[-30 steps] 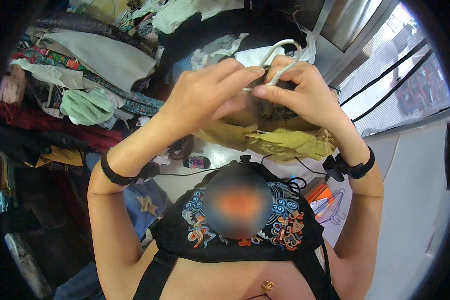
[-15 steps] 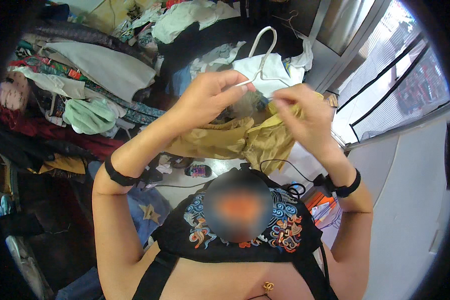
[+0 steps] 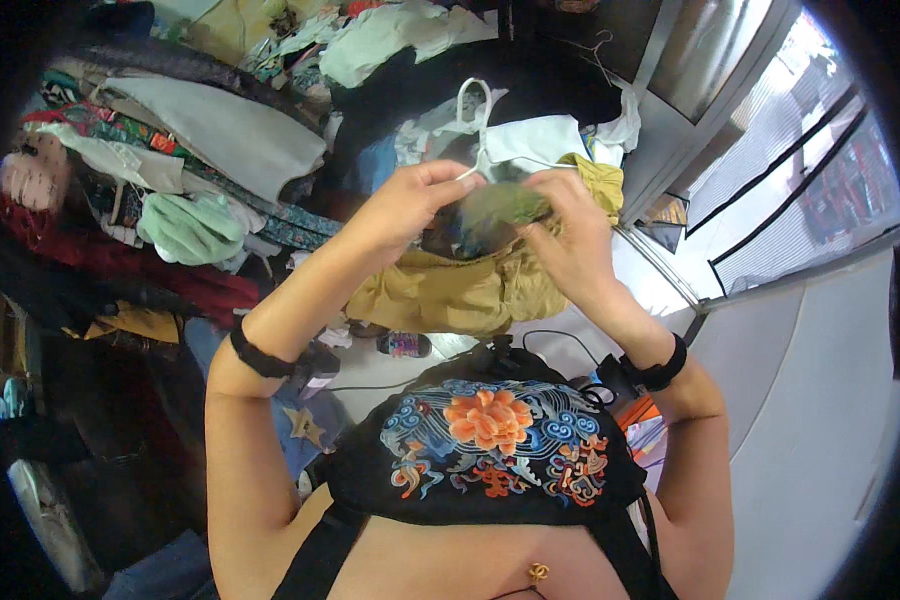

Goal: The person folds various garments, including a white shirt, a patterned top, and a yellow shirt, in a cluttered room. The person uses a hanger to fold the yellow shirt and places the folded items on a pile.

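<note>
A white clothes hanger (image 3: 484, 152) is raised in front of me with its hook pointing away. My left hand (image 3: 410, 203) is closed, pinching the hanger's left arm between thumb and fingers. At the hanger's right end, my right hand (image 3: 573, 237) curls its fingers on a mustard-yellow garment (image 3: 450, 295). This garment hangs in folds below both hands, and some of its cloth shows behind the right hand. Between the hands is a blurred green patch (image 3: 510, 204) that I cannot make out. The right fingertips are partly hidden.
Clothes lie heaped at the left, among them a grey piece (image 3: 220, 125) and a pale green cloth (image 3: 190, 228). White cloth (image 3: 540, 150) lies beyond the hanger. A shoe (image 3: 404, 345) rests on the floor. Right of me are a glass door (image 3: 800, 190) and a white panel (image 3: 820, 380).
The hanger has come lower and to the left. My right hand has moved left and down, closer to my left hand, and the mustard-yellow garment has shifted with it.
</note>
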### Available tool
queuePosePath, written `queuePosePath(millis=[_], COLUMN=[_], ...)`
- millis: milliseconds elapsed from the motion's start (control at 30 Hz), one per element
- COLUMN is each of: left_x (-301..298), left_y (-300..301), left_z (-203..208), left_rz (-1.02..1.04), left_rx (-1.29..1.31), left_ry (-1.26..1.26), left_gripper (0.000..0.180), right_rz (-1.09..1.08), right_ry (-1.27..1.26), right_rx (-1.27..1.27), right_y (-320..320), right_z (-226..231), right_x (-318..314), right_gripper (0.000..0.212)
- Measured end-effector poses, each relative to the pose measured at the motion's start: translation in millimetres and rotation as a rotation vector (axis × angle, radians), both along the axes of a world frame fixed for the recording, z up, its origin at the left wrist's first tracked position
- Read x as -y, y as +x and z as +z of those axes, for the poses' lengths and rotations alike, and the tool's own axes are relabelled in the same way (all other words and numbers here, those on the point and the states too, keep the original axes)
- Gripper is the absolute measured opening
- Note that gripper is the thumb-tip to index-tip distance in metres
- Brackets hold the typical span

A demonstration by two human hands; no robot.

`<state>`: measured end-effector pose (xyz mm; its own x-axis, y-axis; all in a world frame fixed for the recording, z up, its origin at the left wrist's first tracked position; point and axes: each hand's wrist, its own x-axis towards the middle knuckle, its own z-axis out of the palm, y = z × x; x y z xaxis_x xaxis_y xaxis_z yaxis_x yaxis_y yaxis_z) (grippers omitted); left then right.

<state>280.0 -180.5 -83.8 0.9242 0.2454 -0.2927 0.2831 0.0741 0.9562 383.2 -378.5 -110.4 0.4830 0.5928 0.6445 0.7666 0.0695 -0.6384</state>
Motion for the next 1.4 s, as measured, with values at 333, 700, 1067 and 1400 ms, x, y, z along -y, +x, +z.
queuePosePath(millis=[333, 700, 1067, 1400], left_x=[-40.6, -67.3, -8.6, 3.4], left_y=[-6.5, -5.1, -8.2, -34.5], left_z=[-41.2, -1.2, 38.3, 59.1], left_rz=[0.139, 0.227, 0.1, 0.136], left_rx=[-0.071, 0.132, 0.122, 0.175], left_ry=[0.039, 0.117, 0.12, 0.077], left_gripper=[0.025, 0.029, 0.029, 0.03], right_rz=[0.033, -0.043, 0.066, 0.313], right_ry=[0.569, -1.102, -0.67, -0.459], right_rx=[-0.018, -0.162, -0.266, -0.653], right_y=[-29.2, -23.2, 13.5, 34.0], right_z=[94.2, 30.1, -55.4, -218.9], right_x=[63.7, 167.4, 77.6, 42.5], right_gripper=[0.017, 0.034, 0.041, 0.117])
